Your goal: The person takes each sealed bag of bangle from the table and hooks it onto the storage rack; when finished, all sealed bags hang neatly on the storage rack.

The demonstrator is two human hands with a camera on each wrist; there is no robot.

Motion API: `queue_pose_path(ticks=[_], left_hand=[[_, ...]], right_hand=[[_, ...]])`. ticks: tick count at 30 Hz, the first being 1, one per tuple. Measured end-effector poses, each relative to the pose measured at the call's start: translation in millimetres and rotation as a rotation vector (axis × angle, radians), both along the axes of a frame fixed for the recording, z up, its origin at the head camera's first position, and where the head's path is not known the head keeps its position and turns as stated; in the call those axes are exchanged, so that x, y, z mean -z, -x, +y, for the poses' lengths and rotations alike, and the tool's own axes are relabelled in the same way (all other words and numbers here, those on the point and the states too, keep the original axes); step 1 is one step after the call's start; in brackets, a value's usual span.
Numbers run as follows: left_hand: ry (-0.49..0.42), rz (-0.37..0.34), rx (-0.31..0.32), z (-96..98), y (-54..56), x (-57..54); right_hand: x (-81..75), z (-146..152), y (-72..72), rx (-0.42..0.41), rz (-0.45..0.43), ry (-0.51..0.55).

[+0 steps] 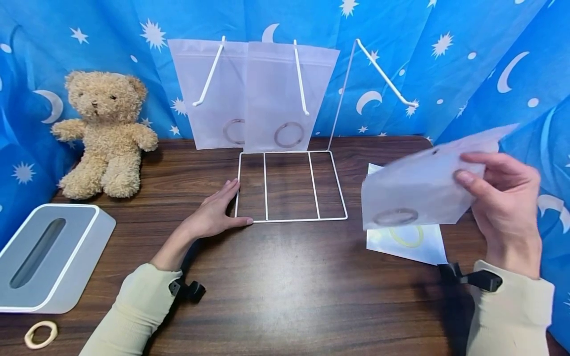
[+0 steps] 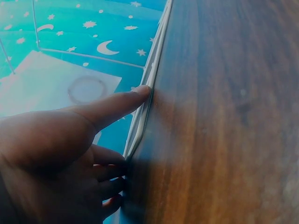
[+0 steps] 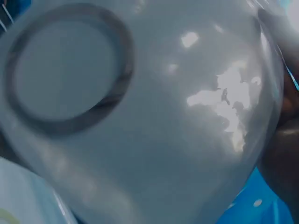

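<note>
In the head view my right hand point(image 1: 505, 193) pinches the edge of a frosted bag point(image 1: 427, 183) between thumb and fingers, tilted above the table. A dark ring point(image 1: 415, 216) shows through its lower end; the right wrist view has this bag point(image 3: 163, 135) close up. Below it a second bag point(image 1: 378, 247) with a yellowish ring point(image 1: 420, 237) lies on the table, partly covered. My left hand point(image 1: 215, 210) rests at the front left corner of a white wire rack point(image 1: 294, 220), thumb on the front bar, fingers along the side bar.
Two frosted bags with rings, a left one point(image 1: 209, 99) and a middle one point(image 1: 276, 94), hang from the rack's hooks; the right hook point(image 1: 381, 72) is bare. A teddy bear point(image 1: 104, 128), a tissue box point(image 1: 86, 252) and a loose pale ring point(image 1: 29, 337) are at left.
</note>
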State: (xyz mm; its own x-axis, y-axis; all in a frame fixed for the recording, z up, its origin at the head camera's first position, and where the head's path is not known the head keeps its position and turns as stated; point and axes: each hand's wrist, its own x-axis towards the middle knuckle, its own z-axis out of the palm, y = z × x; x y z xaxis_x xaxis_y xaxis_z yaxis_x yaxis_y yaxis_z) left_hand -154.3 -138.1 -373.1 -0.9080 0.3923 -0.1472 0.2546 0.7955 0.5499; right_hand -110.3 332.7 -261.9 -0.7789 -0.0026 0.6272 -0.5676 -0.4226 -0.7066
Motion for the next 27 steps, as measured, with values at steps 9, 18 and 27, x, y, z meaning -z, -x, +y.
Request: queue_pose_path(ticks=[9,18,27], left_hand=[[-0.003,0.011,0.003,-0.4,-0.3,0.0],[-0.014,0.013,0.002,-0.6,-1.2,0.6],[-0.008,0.008,0.000,-0.7,-0.6,0.9]], right_hand=[[-22.8,-39,-7.4,0.250,0.083,-0.026],[-11.9,-43,-0.5,0.320,0.051,-0.084],[-12.0,-45,-0.8,0.322,0.016,-0.122]])
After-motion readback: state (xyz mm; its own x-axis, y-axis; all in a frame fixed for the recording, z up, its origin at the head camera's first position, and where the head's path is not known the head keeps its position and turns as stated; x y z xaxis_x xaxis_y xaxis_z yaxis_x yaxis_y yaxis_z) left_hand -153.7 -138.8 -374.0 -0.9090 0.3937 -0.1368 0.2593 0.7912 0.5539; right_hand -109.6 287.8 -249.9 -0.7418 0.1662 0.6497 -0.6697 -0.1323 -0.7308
